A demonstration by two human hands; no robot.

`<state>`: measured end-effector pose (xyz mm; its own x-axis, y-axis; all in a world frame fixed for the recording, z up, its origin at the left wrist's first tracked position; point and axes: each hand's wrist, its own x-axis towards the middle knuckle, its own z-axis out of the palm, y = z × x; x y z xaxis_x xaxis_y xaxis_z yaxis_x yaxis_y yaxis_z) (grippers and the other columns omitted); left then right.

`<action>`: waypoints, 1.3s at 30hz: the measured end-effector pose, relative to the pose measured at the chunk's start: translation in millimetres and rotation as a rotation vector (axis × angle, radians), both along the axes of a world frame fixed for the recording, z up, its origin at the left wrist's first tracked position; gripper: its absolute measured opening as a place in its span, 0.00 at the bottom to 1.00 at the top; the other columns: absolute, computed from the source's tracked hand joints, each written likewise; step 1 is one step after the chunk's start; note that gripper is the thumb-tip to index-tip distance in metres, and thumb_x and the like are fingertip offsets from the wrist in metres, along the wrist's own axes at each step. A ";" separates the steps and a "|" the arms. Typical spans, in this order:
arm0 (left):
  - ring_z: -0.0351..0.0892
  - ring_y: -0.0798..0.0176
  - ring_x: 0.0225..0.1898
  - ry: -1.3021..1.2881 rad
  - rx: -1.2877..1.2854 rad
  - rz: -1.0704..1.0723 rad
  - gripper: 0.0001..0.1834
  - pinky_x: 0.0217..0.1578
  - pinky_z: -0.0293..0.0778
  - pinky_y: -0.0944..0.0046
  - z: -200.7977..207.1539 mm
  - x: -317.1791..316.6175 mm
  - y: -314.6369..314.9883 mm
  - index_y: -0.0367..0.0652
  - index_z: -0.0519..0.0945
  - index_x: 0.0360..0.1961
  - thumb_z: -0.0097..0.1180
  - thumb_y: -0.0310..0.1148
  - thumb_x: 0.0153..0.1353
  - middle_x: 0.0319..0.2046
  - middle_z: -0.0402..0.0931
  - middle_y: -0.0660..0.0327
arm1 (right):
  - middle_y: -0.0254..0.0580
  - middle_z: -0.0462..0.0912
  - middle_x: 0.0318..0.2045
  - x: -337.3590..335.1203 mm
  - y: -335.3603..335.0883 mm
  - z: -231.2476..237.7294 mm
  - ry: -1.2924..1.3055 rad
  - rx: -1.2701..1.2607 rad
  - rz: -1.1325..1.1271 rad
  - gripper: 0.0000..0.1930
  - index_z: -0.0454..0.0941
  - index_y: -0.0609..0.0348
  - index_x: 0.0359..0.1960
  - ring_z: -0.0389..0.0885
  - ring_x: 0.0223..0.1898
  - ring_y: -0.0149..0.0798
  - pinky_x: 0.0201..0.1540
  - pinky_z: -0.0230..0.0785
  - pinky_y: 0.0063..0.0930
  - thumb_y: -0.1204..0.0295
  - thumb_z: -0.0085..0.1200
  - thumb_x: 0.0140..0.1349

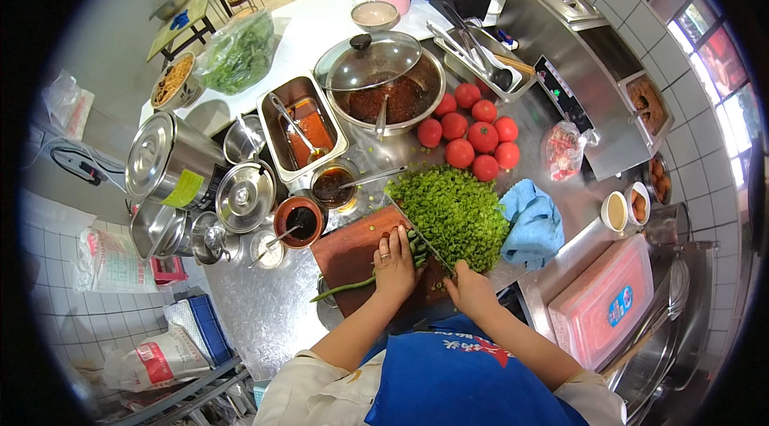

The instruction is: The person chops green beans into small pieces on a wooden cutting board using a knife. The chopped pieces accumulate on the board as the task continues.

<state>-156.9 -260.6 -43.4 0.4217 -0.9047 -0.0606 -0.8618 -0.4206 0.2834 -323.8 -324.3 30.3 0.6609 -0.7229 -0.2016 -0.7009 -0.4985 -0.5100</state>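
Observation:
On the brown cutting board (346, 248) my left hand (394, 267) presses down over a few long green beans, its fingers closed around them. One bean (340, 289) pokes out to the left, past the board's edge. My right hand (471, 290) grips a knife (430, 244), whose handle is hidden in the fist. The blade slants up and left, close by the fingers of my left hand. Just beyond it lies a big heap of chopped green beans (450, 214), spilling off the board onto the steel counter.
A blue cloth (531, 224) lies right of the heap, with several tomatoes (482, 137) behind it. Farther back stands a lidded pan of red sauce (384, 97). Leftward are a sauce tray (308, 125), a dark sauce bowl (299, 222) and steel pots (245, 195). A pink-filled box (605, 302) stands right.

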 end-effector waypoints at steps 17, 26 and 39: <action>0.62 0.43 0.57 0.382 -0.342 -0.358 0.19 0.56 0.64 0.48 10.9 45.6 8.0 0.45 0.79 0.35 0.71 0.34 0.41 0.53 0.66 0.58 | 0.55 0.80 0.25 1.4 -1.5 10.2 0.072 0.112 0.090 0.15 0.64 0.60 0.37 0.81 0.30 0.58 0.31 0.73 0.49 0.64 0.54 0.62; 0.62 0.44 0.60 0.339 -0.233 -0.393 0.18 0.58 0.65 0.50 18.6 50.7 14.3 0.46 0.78 0.36 0.69 0.38 0.45 0.54 0.66 0.55 | 0.57 0.80 0.25 6.4 -2.7 19.4 0.065 0.106 0.110 0.14 0.64 0.61 0.38 0.81 0.30 0.59 0.32 0.73 0.49 0.66 0.54 0.62; 0.63 0.43 0.58 0.438 -0.288 -0.363 0.17 0.57 0.66 0.49 15.2 44.3 13.4 0.47 0.78 0.36 0.70 0.36 0.45 0.52 0.66 0.54 | 0.59 0.80 0.25 8.9 -12.8 61.8 0.199 0.167 0.101 0.15 0.64 0.61 0.39 0.80 0.30 0.62 0.33 0.73 0.52 0.65 0.54 0.62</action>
